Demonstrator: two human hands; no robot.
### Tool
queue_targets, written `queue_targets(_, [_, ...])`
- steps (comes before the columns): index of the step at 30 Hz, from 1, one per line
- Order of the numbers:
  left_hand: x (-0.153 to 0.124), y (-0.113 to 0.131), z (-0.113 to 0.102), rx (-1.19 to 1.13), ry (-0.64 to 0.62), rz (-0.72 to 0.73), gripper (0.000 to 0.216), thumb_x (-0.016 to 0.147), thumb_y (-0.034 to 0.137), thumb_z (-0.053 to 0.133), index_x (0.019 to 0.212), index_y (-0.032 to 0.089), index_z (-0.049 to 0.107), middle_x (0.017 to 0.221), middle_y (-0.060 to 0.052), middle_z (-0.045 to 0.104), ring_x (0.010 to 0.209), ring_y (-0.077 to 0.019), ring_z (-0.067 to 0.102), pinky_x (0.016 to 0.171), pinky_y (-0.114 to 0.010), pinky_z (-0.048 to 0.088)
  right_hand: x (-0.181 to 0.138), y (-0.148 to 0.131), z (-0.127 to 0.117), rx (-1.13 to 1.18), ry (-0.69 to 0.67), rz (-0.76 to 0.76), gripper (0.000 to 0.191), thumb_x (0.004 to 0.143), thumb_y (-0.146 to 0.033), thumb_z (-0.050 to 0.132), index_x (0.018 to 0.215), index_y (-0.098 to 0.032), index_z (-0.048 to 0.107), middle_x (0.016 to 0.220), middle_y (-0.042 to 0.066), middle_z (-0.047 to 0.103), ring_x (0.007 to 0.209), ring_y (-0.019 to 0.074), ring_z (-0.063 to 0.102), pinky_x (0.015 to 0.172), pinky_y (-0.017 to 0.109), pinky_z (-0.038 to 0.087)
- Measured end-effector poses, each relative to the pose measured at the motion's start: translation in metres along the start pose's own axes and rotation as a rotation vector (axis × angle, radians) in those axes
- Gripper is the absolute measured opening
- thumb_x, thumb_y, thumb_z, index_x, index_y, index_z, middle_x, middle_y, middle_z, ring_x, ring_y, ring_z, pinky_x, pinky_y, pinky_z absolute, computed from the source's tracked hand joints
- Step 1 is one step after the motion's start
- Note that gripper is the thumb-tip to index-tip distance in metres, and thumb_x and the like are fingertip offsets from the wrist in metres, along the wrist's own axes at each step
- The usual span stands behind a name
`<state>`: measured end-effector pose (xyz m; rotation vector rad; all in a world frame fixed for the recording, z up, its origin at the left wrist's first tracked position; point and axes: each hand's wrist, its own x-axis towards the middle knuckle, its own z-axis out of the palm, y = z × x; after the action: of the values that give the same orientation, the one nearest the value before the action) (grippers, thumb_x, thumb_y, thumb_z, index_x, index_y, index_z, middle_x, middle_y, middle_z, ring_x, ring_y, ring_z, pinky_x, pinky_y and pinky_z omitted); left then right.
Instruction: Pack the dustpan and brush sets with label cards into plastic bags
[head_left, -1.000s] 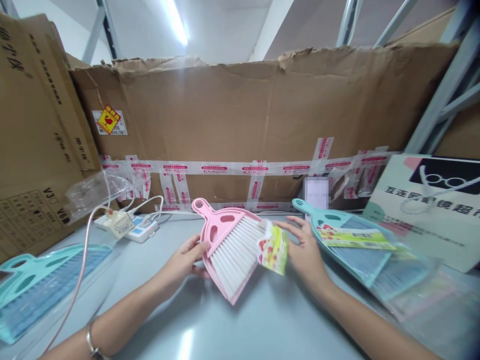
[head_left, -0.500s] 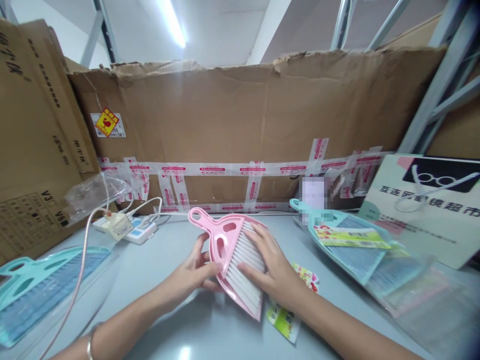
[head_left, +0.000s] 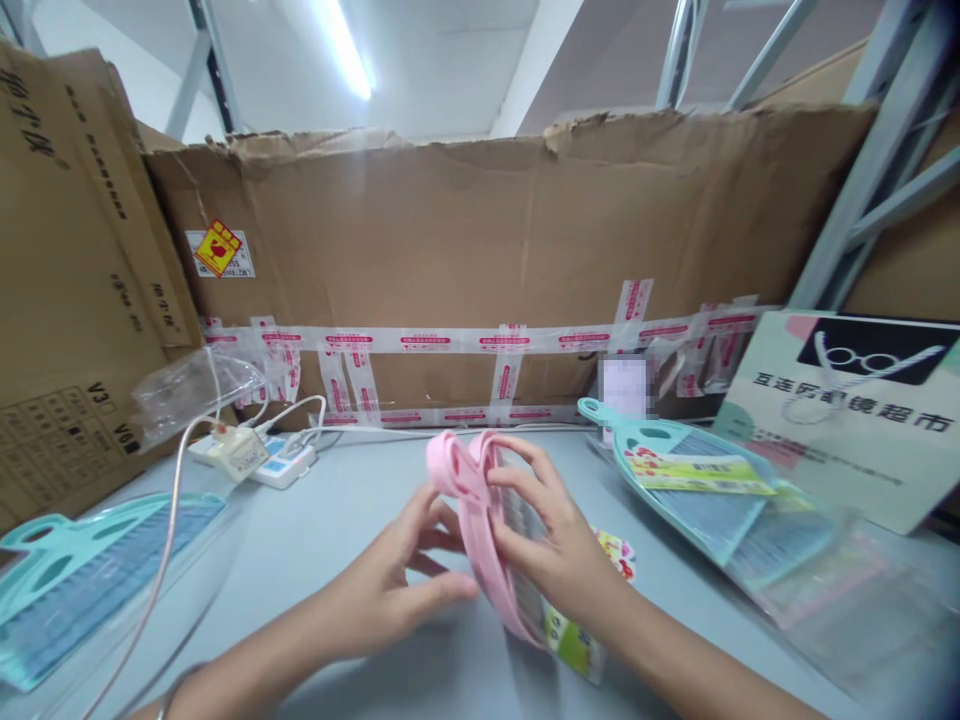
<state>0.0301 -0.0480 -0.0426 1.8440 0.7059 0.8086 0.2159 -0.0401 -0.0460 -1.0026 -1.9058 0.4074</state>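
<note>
The right hand (head_left: 559, 545) is clamping one pink dustpan-and-brush set (head_left: 484, 545), tilted edge-on over the table (head_left: 337, 520), its fingers hiding most bristles. The left hand (head_left: 401, 585) is spreading thumb and fingers apart at the set's left; contact is remaining unclear. One printed card (head_left: 576, 645) is lying right, partly covered. One teal set (head_left: 97, 565) is running out of view at left; overlapping teal pieces (head_left: 675, 440) at right are defying a count. A left carton (head_left: 67, 300) is reading "V3", "V6"; a right bag (head_left: 832, 450), "镜超市".

Hands (head_left: 559, 545) flank a tilted pink dustpan (head_left: 481, 545), brush (head_left: 529, 515) apparently nested.
</note>
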Motion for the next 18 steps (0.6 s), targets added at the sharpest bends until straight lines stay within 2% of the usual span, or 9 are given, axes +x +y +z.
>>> queue_targets(2, [0.002,0.0,-0.003,0.151,0.118,0.081,0.054,0.082,0.03,0.053,0.13,0.033,0.028,0.133,-0.008,0.037,0.114,-0.0245,0.046,0.087,-0.038,0.046,0.0,-0.003,0.0,0.086,-0.035,0.007,0.018,0.08,-0.025,0.049,0.096,-0.026,0.056,0.13,0.006,0.034,0.121,0.0211,0.036,0.098,0.039,0.034])
queue_targets(5, [0.002,0.002,-0.003,0.326,0.254,0.246,0.053,0.078,0.031,0.059,0.126,0.028,0.038,0.139,-0.009,0.029,0.123,-0.0274,0.035,0.098,-0.042,0.037,-0.002,-0.006,0.002,0.092,-0.09,-0.014,0.018,0.08,-0.024,0.05,0.097,-0.025,0.057,0.131,0.006,0.033,0.122,0.022,0.035,0.099,0.041,0.032])
queue_targets(7, [0.002,0.005,-0.002,0.379,0.288,0.361,0.044,0.076,0.03,0.06,0.118,0.026,0.046,0.131,-0.009,0.04,0.121,-0.0259,0.039,0.098,-0.041,0.038,-0.003,-0.007,0.005,0.067,-0.096,-0.034,0.019,0.079,-0.024,0.051,0.096,-0.025,0.058,0.131,0.007,0.033,0.123,0.0243,0.033,0.099,0.045,0.03])
queue_targets(9, [0.0,0.01,-0.002,0.445,0.327,0.466,0.035,0.075,0.026,0.062,0.108,0.025,0.052,0.115,-0.008,0.054,0.114,-0.0234,0.046,0.094,-0.038,0.042,-0.004,-0.009,0.006,0.052,-0.1,-0.064,0.018,0.078,-0.024,0.052,0.094,-0.025,0.058,0.129,0.007,0.033,0.123,0.0256,0.032,0.099,0.047,0.029])
queue_targets(11, [-0.001,0.016,-0.004,0.565,0.368,0.563,0.033,0.071,0.022,0.066,0.102,0.022,0.054,0.1,-0.006,0.061,0.106,-0.0225,0.052,0.09,-0.037,0.045,-0.005,-0.01,0.006,0.054,-0.096,-0.098,0.017,0.078,-0.022,0.052,0.094,-0.025,0.058,0.126,0.007,0.034,0.12,0.0247,0.035,0.098,0.046,0.031])
queue_targets(12, [-0.002,0.019,-0.007,0.62,0.39,0.596,0.032,0.069,0.022,0.067,0.099,0.021,0.055,0.095,-0.006,0.062,0.102,-0.0225,0.055,0.087,-0.037,0.046,-0.004,-0.009,0.004,0.057,-0.067,-0.112,0.017,0.078,-0.023,0.052,0.093,-0.025,0.058,0.123,0.007,0.035,0.118,0.0238,0.038,0.097,0.045,0.033])
queue_targets(14, [-0.003,0.025,-0.017,0.669,0.482,0.615,0.022,0.071,0.022,0.065,0.091,0.02,0.056,0.088,-0.005,0.063,0.091,-0.0208,0.058,0.079,-0.035,0.05,-0.001,-0.008,-0.002,0.047,0.074,-0.127,0.012,0.077,-0.025,0.053,0.089,-0.024,0.057,0.116,0.007,0.037,0.114,0.0227,0.041,0.094,0.041,0.038])
queue_targets(16, [-0.006,0.03,-0.033,0.662,0.643,0.591,0.007,0.076,0.021,0.059,0.083,0.021,0.056,0.084,-0.003,0.061,0.084,-0.0184,0.059,0.073,-0.032,0.051,0.004,-0.003,-0.012,-0.022,0.247,-0.13,0.008,0.077,-0.026,0.055,0.084,-0.023,0.057,0.11,0.007,0.038,0.111,0.0227,0.042,0.091,0.039,0.04])
queue_targets(18, [-0.01,0.034,-0.051,0.683,0.759,0.575,0.005,0.076,0.02,0.058,0.081,0.021,0.055,0.083,-0.002,0.059,0.083,-0.018,0.059,0.074,-0.032,0.05,0.011,0.003,-0.021,-0.124,0.305,-0.19,0.008,0.079,-0.023,0.053,0.085,-0.023,0.057,0.11,0.008,0.04,0.109,0.0224,0.044,0.089,0.039,0.041])
